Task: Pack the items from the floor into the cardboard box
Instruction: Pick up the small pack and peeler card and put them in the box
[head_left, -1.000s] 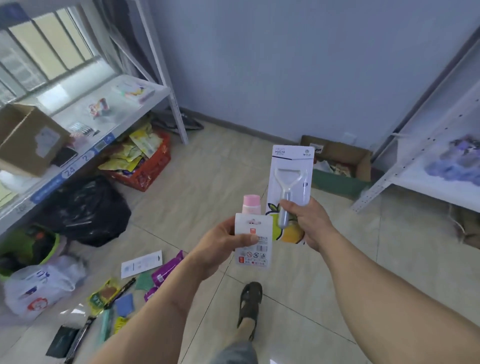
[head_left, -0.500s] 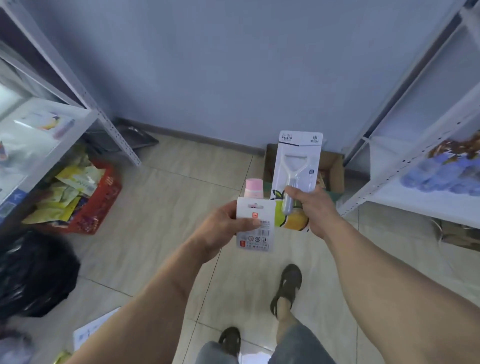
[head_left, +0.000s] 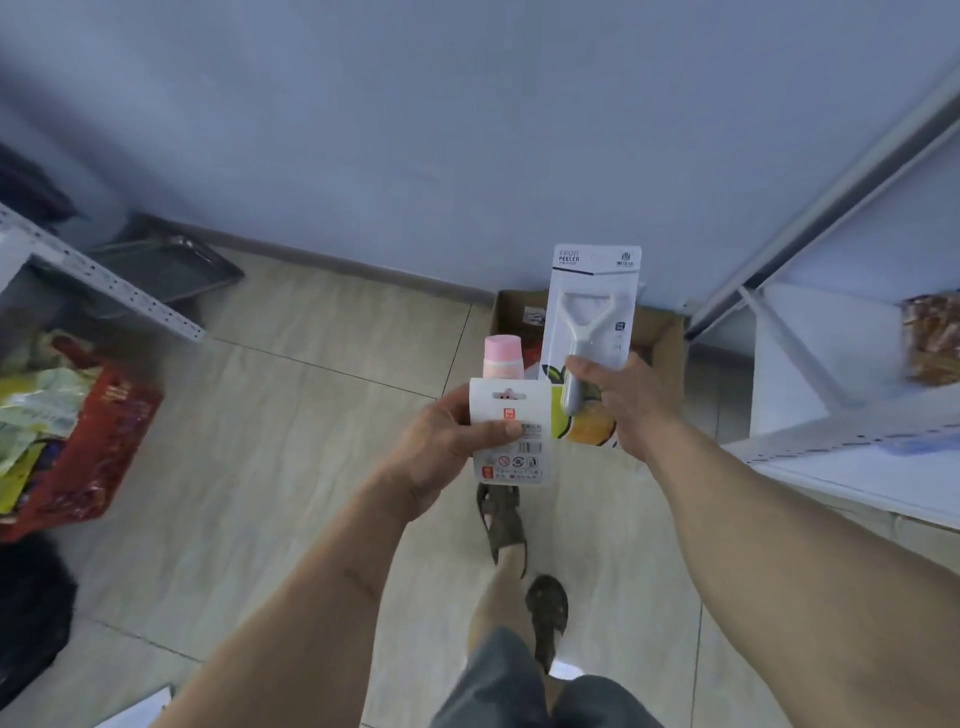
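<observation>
The cardboard box (head_left: 660, 338) sat on the floor at twelve o'clock, against the wall, its contents mostly hidden behind the held packs. The left hand (head_left: 441, 447) pinched a white card pack (head_left: 511, 431) with a pink-capped bottle (head_left: 501, 358). The right hand (head_left: 628, 405) gripped a fruit peeler pack (head_left: 592, 306). A red basket (head_left: 88, 441) of packets stood at nine o'clock.

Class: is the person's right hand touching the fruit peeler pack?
Touching. The head view shows the right hand gripping the fruit peeler pack, its fingers curled across the front over the peeler handle.
</observation>
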